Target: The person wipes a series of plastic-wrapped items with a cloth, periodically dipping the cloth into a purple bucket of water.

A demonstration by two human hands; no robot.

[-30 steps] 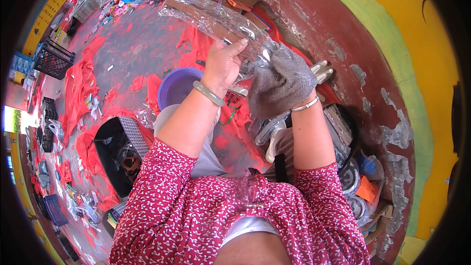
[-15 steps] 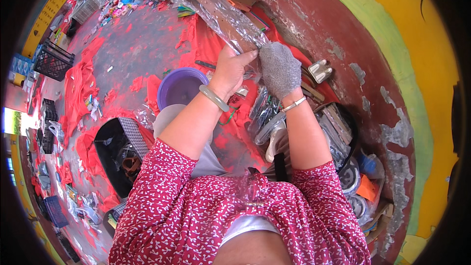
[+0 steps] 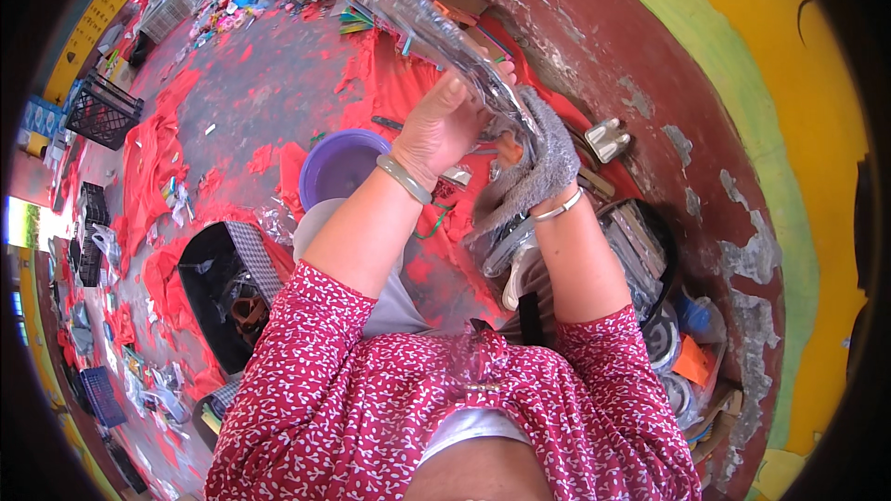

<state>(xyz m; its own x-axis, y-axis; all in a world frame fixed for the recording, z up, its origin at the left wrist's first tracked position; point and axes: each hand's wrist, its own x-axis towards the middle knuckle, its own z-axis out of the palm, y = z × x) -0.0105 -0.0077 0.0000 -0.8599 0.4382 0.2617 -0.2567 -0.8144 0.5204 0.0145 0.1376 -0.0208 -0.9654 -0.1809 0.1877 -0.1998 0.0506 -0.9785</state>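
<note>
A long, narrow packet in shiny clear plastic slants up and away to the left in front of me. My left hand is closed round its middle, thumb on the near side and fingertips showing past the far edge. At the packet's lower end is my right hand, mostly hidden by a fuzzy grey cloth that hangs open around it. Its few visible fingers bend at the plastic, pinching that end. The content of the packet is hard to make out through the glare.
Left of my arms stand a purple basin and an open black case. A black tub of wrapped flat pieces sits by the peeling red wall. Red cloth, crates and piled litter cover much of the floor.
The packet has turned from its broad face to a narrower edge. The grey cloth, earlier bunched over my right hand, now hangs loose below it. My left fingers have shifted along the plastic.
</note>
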